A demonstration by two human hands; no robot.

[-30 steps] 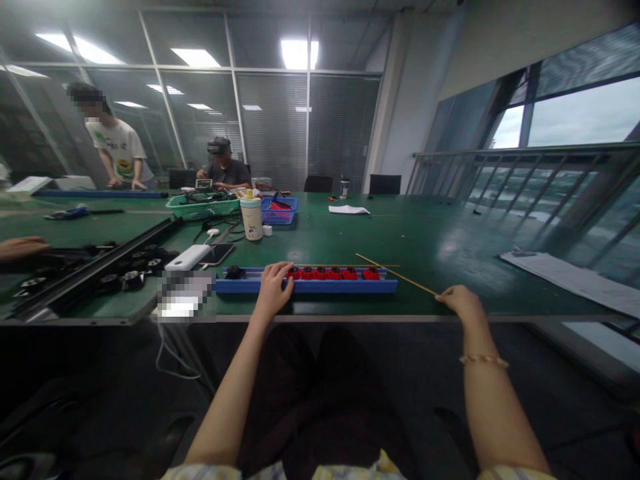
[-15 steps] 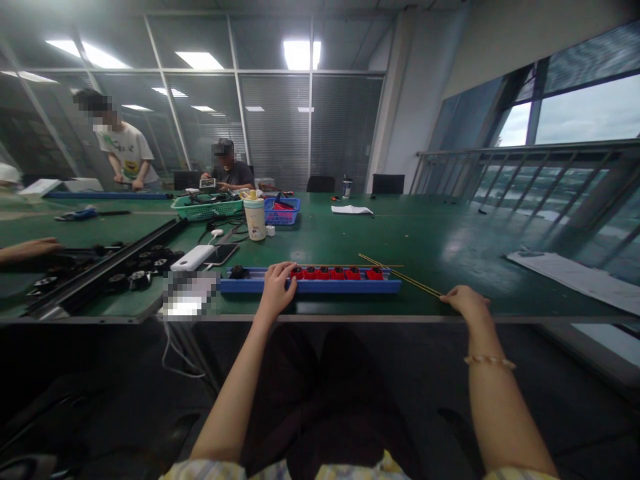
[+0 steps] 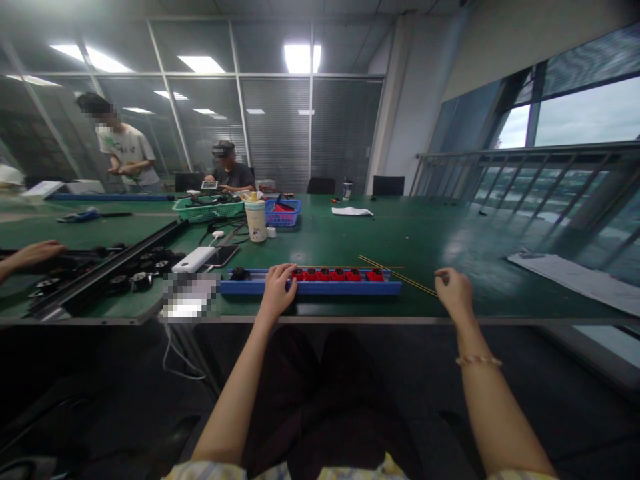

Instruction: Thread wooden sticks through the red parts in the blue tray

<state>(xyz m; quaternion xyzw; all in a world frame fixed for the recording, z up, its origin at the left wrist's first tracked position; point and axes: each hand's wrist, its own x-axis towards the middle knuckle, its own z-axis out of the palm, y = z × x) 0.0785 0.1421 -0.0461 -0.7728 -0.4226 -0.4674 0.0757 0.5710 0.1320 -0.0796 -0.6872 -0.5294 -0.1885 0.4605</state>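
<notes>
A long blue channel point(image 3: 345, 288) lies along the front of the table, holding several red blocks point(image 3: 338, 274) with dark centres and a black round part point(image 3: 240, 273) at its left end. Over the channel's left half is my left hand point(image 3: 279, 290), its fingers across the top and its thumb on the near side, closed on the channel. Thin yellow rods point(image 3: 400, 278) lie slantwise at the channel's right end, with another rod behind it. My right hand point(image 3: 456, 293) hovers beside the rods' near end, thumb and forefinger apart, nothing visible between them.
To the left are a white power bank point(image 3: 196, 259), a phone point(image 3: 223, 256), a black rail point(image 3: 110, 267) and several black wheel-like parts. Behind stand a cup point(image 3: 257, 220), a green basket point(image 3: 215, 212) and a blue basket point(image 3: 283, 217). Papers point(image 3: 575, 280) lie right. A co-worker's hand point(image 3: 43, 253) reaches in left.
My right hand has let go of the yellow rods and moved slightly up and left. My left hand stays on the channel. The standing person's hands have risen.
</notes>
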